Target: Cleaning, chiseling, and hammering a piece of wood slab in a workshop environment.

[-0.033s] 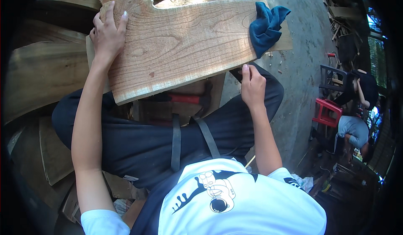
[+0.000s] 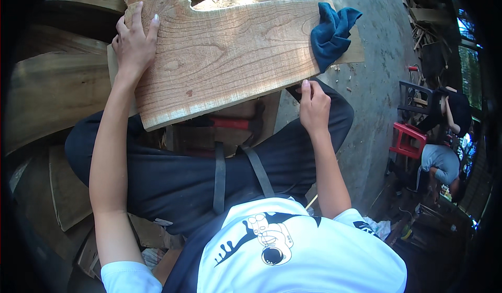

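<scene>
A thick wooden board [image 2: 225, 57] with bold grain and a notch in its far edge lies across in front of me, above my lap. My left hand [image 2: 136, 47] rests on its left end, fingers spread over the top face. Closed beside the near right edge is my right hand [image 2: 315, 107], with its fingertips at or just below that edge. Whether it pinches the board or something small under it is hidden. A crumpled dark blue cloth [image 2: 332, 34] drapes over the board's right end.
Below the board, between my legs, lies a hammer with a red grip [image 2: 230, 123]. Large wooden slabs [image 2: 57, 94] lie at the left. Wood chips dot the concrete floor [image 2: 371, 83]. Farther right are a red stool [image 2: 408, 140], a dark stool [image 2: 413, 97] and two people [image 2: 442, 162].
</scene>
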A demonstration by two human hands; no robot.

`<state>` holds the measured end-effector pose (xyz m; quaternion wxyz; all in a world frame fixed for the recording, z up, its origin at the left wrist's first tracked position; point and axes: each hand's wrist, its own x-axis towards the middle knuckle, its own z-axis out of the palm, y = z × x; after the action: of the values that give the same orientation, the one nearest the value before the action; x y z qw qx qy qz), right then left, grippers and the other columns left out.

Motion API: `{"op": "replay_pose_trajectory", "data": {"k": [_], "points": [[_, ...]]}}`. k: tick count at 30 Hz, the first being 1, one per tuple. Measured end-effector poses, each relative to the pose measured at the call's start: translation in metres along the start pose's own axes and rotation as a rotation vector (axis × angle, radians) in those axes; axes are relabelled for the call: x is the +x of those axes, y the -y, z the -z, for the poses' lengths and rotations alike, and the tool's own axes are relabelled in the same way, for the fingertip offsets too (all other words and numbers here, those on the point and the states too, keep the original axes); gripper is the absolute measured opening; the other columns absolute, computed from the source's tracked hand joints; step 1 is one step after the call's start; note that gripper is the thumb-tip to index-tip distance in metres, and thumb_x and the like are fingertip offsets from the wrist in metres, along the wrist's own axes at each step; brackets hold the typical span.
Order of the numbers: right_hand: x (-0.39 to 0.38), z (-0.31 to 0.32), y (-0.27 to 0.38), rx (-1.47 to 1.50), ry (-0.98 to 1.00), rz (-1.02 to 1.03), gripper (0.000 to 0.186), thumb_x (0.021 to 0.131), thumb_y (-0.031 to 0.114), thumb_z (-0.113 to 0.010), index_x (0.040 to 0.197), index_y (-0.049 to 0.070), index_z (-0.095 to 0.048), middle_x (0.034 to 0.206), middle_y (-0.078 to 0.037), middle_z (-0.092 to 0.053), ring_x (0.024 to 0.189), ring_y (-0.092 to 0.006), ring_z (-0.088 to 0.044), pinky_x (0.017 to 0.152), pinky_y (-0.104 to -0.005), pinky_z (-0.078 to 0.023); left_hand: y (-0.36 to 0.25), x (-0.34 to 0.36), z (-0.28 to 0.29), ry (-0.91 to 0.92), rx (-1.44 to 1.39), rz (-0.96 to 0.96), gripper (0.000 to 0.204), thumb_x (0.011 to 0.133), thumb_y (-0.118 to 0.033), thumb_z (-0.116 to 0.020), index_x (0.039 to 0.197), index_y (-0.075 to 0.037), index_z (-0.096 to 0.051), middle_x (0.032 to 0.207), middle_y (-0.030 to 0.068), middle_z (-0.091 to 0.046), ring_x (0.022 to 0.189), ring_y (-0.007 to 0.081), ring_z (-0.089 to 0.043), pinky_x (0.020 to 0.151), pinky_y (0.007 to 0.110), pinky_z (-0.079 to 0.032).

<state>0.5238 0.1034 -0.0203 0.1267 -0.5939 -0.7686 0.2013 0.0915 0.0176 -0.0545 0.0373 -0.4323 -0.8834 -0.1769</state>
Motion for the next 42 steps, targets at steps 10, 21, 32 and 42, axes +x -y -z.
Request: {"op": "replay_pose_trajectory", "data": {"k": [10, 21, 32, 42], "points": [[-0.006, -0.010, 0.018, 0.195, -0.042, -0.034, 0.033, 0.107, 0.020, -0.053, 0.087, -0.002, -0.068, 0.076, -0.017, -0.073, 0.073, -0.0352, -0.074, 0.069, -0.0429, -0.056, 0.003, -0.001, -0.003, -0.015, 0.025, -0.011, 0.070, 0.107, -0.059, -0.042, 0.164, -0.020, -0.035, 0.155, 0.0341, -0.038, 0.137, 0.0456, -0.054, 0.119, 0.063, -0.028], [-0.008, -0.019, 0.008, 0.291, -0.084, 0.015, 0.034, 0.108, 0.018, -0.056, 0.085, -0.004, -0.069, 0.073, -0.007, -0.073, 0.059, -0.0081, -0.060, 0.057, -0.0287, -0.047, 0.005, -0.001, -0.003, -0.014, 0.002, -0.021, 0.070, 0.107, -0.059, -0.043, 0.164, -0.019, -0.036, 0.155, 0.0338, -0.038, 0.137, 0.0450, -0.053, 0.119, 0.062, -0.029], [-0.003, -0.015, 0.005, 0.334, -0.042, -0.097, 0.037, 0.107, 0.021, -0.056, 0.085, -0.004, -0.071, 0.071, -0.012, -0.073, 0.063, -0.0187, -0.069, 0.063, -0.0331, -0.052, 0.005, -0.001, -0.003, -0.007, -0.005, -0.013, 0.069, 0.107, -0.059, -0.042, 0.164, -0.020, -0.036, 0.154, 0.0332, -0.040, 0.139, 0.0441, -0.051, 0.118, 0.061, -0.031], [0.001, -0.016, 0.018, 0.241, -0.038, -0.108, 0.041, 0.108, 0.026, -0.056, 0.085, -0.005, -0.071, 0.071, -0.012, -0.073, 0.064, -0.0204, -0.068, 0.064, -0.0352, -0.052, 0.004, -0.002, -0.001, -0.017, -0.002, -0.023, 0.070, 0.107, -0.059, -0.043, 0.163, -0.018, -0.037, 0.154, 0.0334, -0.040, 0.139, 0.0447, -0.051, 0.118, 0.060, -0.031]]}}
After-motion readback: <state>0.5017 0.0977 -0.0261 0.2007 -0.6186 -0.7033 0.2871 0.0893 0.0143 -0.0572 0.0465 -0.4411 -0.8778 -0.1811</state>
